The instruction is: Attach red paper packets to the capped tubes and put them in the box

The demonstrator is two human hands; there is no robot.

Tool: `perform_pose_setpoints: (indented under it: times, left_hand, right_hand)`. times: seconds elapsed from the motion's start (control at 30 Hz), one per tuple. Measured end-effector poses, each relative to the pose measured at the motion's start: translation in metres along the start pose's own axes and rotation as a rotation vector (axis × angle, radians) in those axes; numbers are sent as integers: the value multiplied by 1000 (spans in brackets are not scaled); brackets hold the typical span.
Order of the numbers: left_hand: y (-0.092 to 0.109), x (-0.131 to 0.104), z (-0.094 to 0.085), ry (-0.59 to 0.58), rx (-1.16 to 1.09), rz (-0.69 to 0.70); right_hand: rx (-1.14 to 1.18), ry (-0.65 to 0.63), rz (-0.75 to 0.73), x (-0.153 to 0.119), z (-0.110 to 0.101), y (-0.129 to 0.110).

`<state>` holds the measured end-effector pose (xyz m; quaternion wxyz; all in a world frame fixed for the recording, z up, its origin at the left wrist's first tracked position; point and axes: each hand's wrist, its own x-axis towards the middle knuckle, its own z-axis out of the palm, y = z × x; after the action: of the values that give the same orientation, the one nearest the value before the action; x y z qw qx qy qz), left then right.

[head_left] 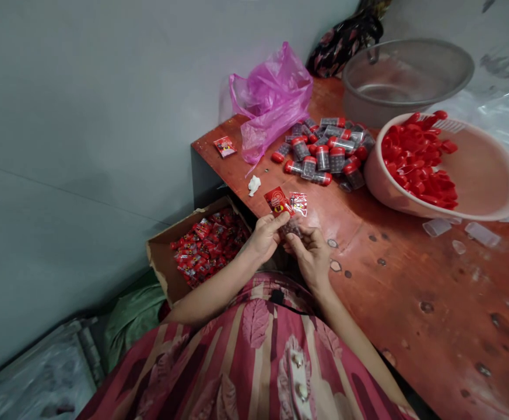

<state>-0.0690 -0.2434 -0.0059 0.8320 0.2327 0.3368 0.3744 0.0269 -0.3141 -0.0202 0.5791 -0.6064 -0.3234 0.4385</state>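
Near the table's front edge, my left hand (266, 238) pinches a red printed packet (277, 200) between thumb and fingers. My right hand (313, 254) is closed around a small clear container with dark beads (292, 226), right beside the packet and close to my left fingertips. Whether the left fingers also touch the container is hidden. Just behind both hands is a second red and clear packet (298, 203). Further back lies a pile of clear tubes with red caps and dark beads (322, 154).
A pink basin (490, 169) of red plastic parts stands at the right, before a grey metal basin (407, 96). A pink plastic bag (276, 87), a white scrap (254, 185) and another packet (225, 147) lie on the table. Below left, a cardboard box (158, 265) holds many red packets.
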Motion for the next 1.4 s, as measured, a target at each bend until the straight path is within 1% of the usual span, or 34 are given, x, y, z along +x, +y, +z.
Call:
perform_pose_setpoints:
  times: [0.1,0.17,0.23,0.33,0.47,0.53,0.67,0.8,0.87,0.93,1.0,1.1,1.2,1.27,1.33,1.4]
  left_hand:
    - [-4,0,0,-5,23,1]
    - [-6,1,0,30,46,-5]
    - [-8,0,0,82,56,-11]
    - [-12,-2,2,127,77,14]
    - [-15,-6,6,96,17,58]
    - [-14,-5,7,110,-33,83]
    - [-12,-1,7,152,-48,66]
    - [-18,-4,9,137,-46,34]
    - [-21,-6,11,137,-57,47]
    - [-22,-7,11,133,-70,67]
    - [-21,-8,7,108,-70,70]
    - [-18,-11,-3,39,-52,57]
    - [-17,-19,-17,19,-62,34]
    - [-16,-26,-26,38,-103,19]
    - [-13,-33,-35,73,-157,42]
    - [-7,-38,-46,163,-214,110]
  right_hand:
    - [67,-31,42,-1,2,-1]
    - [118,-26,67,-2,4,-2]
    - [138,1,60,-2,4,-2]
    - [165,28,60,0,3,-1]
    - [228,32,123,3,2,0]
    - [224,28,132,4,2,0]
    - [213,17,113,2,5,1]
    - [231,29,91,3,5,2]
    - [246,41,89,5,4,2]
    - [248,25,94,8,3,1]
    - [240,-31,98,12,1,-1]
    - [176,-119,100,20,-1,-4]
    - [71,-199,105,30,6,-2]
    - [3,-255,98,34,15,-1]
    - [-48,-318,83,34,22,-4]
    - [-29,-371,57,30,21,-13]
